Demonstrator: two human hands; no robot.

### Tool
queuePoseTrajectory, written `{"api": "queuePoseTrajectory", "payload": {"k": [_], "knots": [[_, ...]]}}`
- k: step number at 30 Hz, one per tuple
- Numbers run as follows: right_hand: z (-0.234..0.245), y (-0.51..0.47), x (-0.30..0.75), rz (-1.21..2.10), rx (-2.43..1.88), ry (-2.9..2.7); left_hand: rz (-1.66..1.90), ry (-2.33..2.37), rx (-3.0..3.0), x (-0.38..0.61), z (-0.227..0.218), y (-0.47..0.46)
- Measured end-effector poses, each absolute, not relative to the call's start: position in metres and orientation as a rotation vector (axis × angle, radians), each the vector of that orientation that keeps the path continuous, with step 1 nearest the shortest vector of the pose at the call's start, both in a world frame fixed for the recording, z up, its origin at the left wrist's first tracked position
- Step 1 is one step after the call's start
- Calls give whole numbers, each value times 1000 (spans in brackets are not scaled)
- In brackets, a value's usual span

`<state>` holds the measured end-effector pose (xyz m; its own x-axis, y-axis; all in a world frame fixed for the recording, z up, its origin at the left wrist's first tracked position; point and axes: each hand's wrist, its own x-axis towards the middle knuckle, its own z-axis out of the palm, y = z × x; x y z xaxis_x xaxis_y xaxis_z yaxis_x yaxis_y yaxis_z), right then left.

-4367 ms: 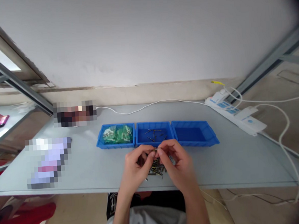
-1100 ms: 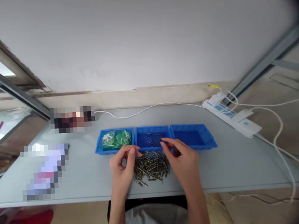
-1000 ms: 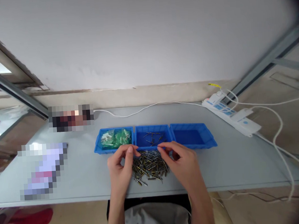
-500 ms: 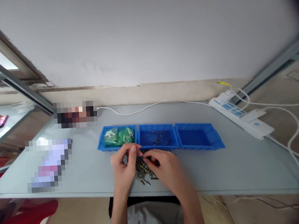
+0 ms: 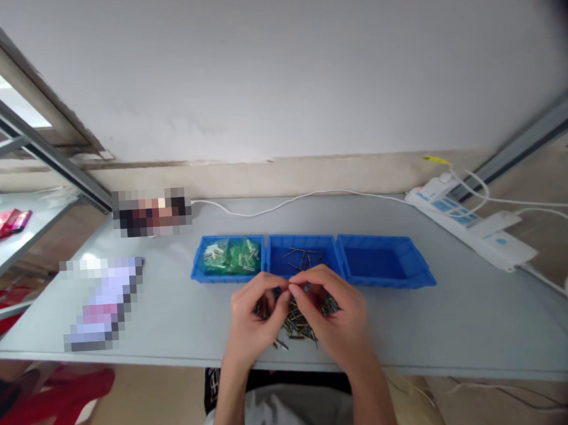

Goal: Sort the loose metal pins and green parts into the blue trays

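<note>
My left hand (image 5: 256, 315) and my right hand (image 5: 339, 313) meet fingertip to fingertip just in front of the middle blue bin. Both are closed in a pinch; whatever sits between the fingers is too small to make out. Under and between them lies a pile of thin metal pins (image 5: 298, 330), dark with some brass-coloured parts, partly covered by my hands. Several similar pins (image 5: 306, 259) rest in the middle blue bin (image 5: 276, 246). The left blue bin (image 5: 198, 272) holds green-tinted plastic bags (image 5: 231, 257) with pale pieces inside.
A right blue bin (image 5: 383, 258) adjoins the middle one. Farther right lies a white power strip (image 5: 477, 223) with plugs and cables. A pixelated flat object (image 5: 107, 303) lies on the grey table (image 5: 175, 322) at left. A white cable (image 5: 264, 208) runs along the wall.
My view has shifted slightly, so the scene sits a little farther right. My hands have moved right relative to the bins, and the fingertips of both now come together.
</note>
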<state>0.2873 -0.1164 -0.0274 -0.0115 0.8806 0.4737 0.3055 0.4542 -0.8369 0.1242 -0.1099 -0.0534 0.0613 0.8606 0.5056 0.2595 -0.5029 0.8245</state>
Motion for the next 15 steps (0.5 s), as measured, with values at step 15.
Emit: {"api": "queuePoseTrajectory", "payload": {"k": [15], "knots": [[-27,-120,301,647,-1133,-1542,1348,1074,1766,135,-55,-103]]}}
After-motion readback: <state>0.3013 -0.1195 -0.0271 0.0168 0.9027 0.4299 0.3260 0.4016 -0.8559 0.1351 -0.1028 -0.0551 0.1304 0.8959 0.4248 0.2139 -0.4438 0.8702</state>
